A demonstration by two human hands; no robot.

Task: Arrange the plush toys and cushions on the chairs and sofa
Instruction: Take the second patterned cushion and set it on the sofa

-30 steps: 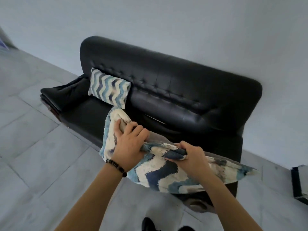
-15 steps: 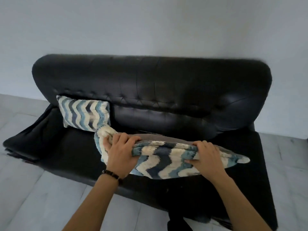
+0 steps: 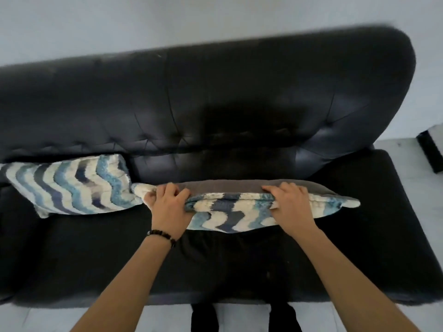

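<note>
Zigzag cushion [image 3: 230, 212]: clasped along its top edge by left hand [image 3: 169, 207] and right hand [image 3: 287, 207], fingers curled over, at mid-seat of sofa [image 3: 215, 92]. Risk: toppled forward off backrest if released unpropped.

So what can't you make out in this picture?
Head view only.
Sofa: left end cut off by the frame edge.
Held cushion, gripped by left hand and right hand: its underside hidden by its own bulk, contact with the sofa unclear.
Black object at right edge: cropped, unidentifiable.
</note>
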